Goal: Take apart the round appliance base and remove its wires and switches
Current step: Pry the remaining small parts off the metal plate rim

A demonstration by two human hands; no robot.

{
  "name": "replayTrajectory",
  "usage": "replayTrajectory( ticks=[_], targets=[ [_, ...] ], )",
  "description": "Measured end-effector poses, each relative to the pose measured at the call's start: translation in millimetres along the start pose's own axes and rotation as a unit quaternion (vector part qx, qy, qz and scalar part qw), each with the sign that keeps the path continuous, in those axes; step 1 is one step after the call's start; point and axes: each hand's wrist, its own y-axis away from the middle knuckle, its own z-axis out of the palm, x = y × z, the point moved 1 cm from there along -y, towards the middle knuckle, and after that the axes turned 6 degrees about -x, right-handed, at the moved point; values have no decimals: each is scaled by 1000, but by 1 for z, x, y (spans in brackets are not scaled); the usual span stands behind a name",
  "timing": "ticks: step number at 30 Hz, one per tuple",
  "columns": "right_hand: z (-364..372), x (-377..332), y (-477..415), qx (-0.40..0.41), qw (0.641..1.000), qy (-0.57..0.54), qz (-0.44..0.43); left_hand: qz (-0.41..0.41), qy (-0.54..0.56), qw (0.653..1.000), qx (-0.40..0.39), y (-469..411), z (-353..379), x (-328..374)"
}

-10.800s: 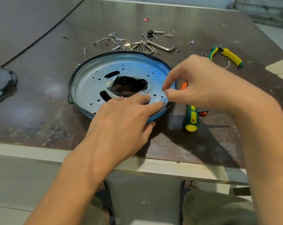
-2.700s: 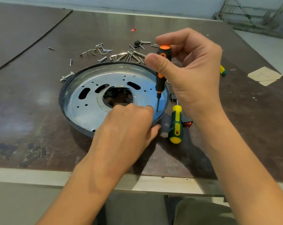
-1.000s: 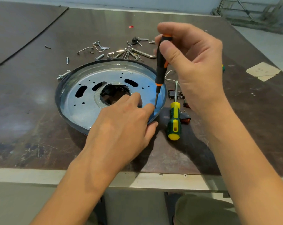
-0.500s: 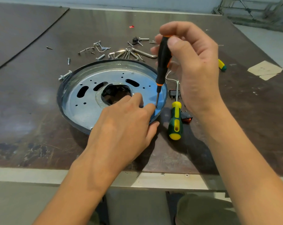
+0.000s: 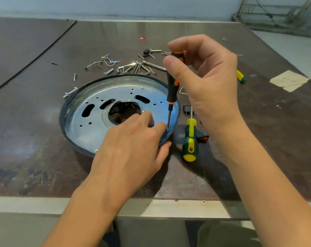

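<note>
Nearest the camera, the steel edge of the table (image 5: 186, 209) runs across the bottom, with both forearms reaching over it. The left hand (image 5: 133, 152) lies palm down on the round base (image 5: 90, 125) at about its 5 o'clock rim; its fingers are loosely curled and pressing on the metal, the thumb hooked under the rim, grasping nothing else. The base, a shallow silver-blue metal disc with a dark rim, slots and a jagged central hole, sits on the brown tabletop slightly left of centre.

At 3 o'clock from the base lies a green-and-yellow screwdriver (image 5: 190, 139), handle toward the camera. Just beside it are a red switch (image 5: 202, 137) and a small black plug part (image 5: 186, 110).

The right hand (image 5: 210, 82) is raised above the base's 3 o'clock edge, thumb and fingertips pinching the top of a black-and-orange screwdriver (image 5: 172, 90). That tool stands nearly upright, its tip touching the disc right beside the left index finger.

Farther off, at 12 o'clock, loose screws and bent metal clips (image 5: 133, 65) are scattered. A yellow-green tool handle (image 5: 240, 77) shows past the right hand, and a scrap of paper (image 5: 288, 81) lies at 2 o'clock.
</note>
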Motion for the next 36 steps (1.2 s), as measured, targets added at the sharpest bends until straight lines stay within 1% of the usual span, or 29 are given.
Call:
replayTrajectory(
  ticks=[4, 5, 8, 10, 15, 16, 20, 21, 23, 25, 26, 30, 33, 36],
  targets=[
    [0, 3, 3, 1, 998, -65, 17, -4, 2, 1000, 1, 1, 0, 0],
    [1, 2, 3, 4, 998, -64, 18, -4, 5, 1000, 2, 1, 0, -1],
    [2, 0, 2, 12, 1000, -4, 1, -4, 5, 1000, 3, 1, 0, -1],
    [2, 1, 1, 18, 1000, 7, 2, -1, 6, 1000, 4, 1, 1, -1],
    [2, 2, 2, 11, 997, -69, 34, 2, 11, 1000, 10, 1, 2, -1],
    [2, 1, 2, 10, 997, -70, 31, 3, 10, 1000, 10, 1, 3, -2],
    [2, -1, 4, -2, 1000, 28, 10, 6, 10, 1000, 11, 1, 3, -2],
    [2, 0, 4, -10, 999, 36, 12, 7, 10, 1000, 10, 1, 3, -2],
    [2, 0, 3, -32, 999, 12, 17, 8, 8, 1000, 10, 1, 2, -2],
    [1, -1, 3, -35, 998, -40, 31, 10, 4, 1000, 7, 1, 1, -2],
    [1, -1, 3, -32, 998, -47, 36, 12, 1, 1000, 7, 1, 1, -2],
    [5, -2, 5, -21, 999, 28, 27, 13, -9, 1000, 7, -1, 1, -3],
    [3, 0, 3, -24, 999, 21, 22, 15, -15, 1000, 5, -1, 1, -2],
    [2, 1, 3, -37, 999, -13, 38, 14, -16, 1000, -1, -2, 1, -2]
  ],
)
